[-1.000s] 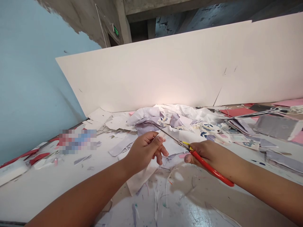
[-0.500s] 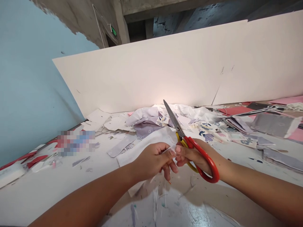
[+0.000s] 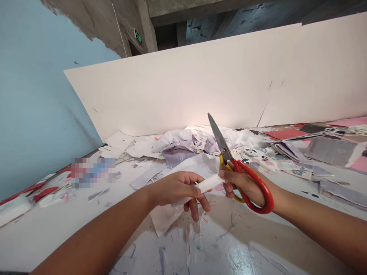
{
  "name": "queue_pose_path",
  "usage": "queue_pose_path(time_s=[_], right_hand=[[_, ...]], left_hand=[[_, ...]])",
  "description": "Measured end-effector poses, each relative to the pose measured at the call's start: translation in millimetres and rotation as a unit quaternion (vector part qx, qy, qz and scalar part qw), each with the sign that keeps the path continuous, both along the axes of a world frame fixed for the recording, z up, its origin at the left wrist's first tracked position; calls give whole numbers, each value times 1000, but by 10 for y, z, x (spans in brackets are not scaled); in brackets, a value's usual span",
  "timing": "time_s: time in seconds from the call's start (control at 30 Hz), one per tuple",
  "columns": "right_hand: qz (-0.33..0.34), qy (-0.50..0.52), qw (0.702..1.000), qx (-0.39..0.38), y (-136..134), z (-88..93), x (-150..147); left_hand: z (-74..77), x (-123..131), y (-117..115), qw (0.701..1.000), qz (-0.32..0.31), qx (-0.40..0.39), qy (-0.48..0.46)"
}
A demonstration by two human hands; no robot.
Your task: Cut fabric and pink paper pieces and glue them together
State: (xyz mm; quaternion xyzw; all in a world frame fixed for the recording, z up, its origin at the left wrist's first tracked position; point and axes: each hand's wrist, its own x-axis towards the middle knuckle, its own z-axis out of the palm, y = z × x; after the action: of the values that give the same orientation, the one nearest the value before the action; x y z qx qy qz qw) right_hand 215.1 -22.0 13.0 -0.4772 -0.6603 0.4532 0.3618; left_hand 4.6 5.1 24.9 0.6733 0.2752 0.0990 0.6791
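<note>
Between my hands a folded edge of white cloth (image 3: 210, 183) is stretched into a narrow band. My left hand (image 3: 182, 191) pinches one end between thumb and forefinger, its other fingers loosely spread below. A thin sheet of the cloth hangs under that hand. At the band's other end, my right thumb and fingertips grip it. The same right hand (image 3: 242, 183) carries scissors (image 3: 228, 156) with a red and a yellow handle loop, blades together and pointing up and to the left. Part of the yellow loop is hidden by the fingers.
Crumpled lilac and floral fabric (image 3: 183, 147) lies behind the hands. Folded grey pieces (image 3: 329, 151), red and pink sheets and white cord (image 3: 355, 130) are at the right. A white board (image 3: 186, 88) rises along the back; a blue wall (image 3: 43, 95) stands left.
My hands have moved apart, drawing the white band out between them. The scissors shifted right and slightly up with my right hand; my left hand moved left.
</note>
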Motion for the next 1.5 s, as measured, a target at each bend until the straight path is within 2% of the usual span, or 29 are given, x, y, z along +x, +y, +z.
queue_pose_path(time_s=[0.1,0.33,0.5,0.63,0.8,0.93,1.2,1.27,1.4,1.5], right_hand=[[-14,48,999,3,59,-46,43],[-21,172,984,-32,124,-42,97],[-11,235,969,-79,124,5,89],[-13,240,962,-129,133,-32,59],[18,238,951,-195,156,-155,35],[41,262,935,-234,156,-202,-12],[52,263,924,-272,131,-260,-114],[44,262,925,-271,93,-240,-139],[41,215,939,-266,17,-201,-180],[9,201,954,-224,-1,-206,-199]], left_hand=[[26,-74,68,1000,-8,-25,-3],[60,-179,149,1000,21,-13,14],[63,-213,174,997,55,-23,-56],[72,-225,153,990,60,-7,-124],[139,-231,93,984,55,2,-172],[168,-179,27,972,148,98,-151],[114,-87,48,911,305,256,-112],[97,-66,60,904,312,256,-144],[116,-23,5,912,281,179,-238],[159,-2,-85,911,289,211,-203]])
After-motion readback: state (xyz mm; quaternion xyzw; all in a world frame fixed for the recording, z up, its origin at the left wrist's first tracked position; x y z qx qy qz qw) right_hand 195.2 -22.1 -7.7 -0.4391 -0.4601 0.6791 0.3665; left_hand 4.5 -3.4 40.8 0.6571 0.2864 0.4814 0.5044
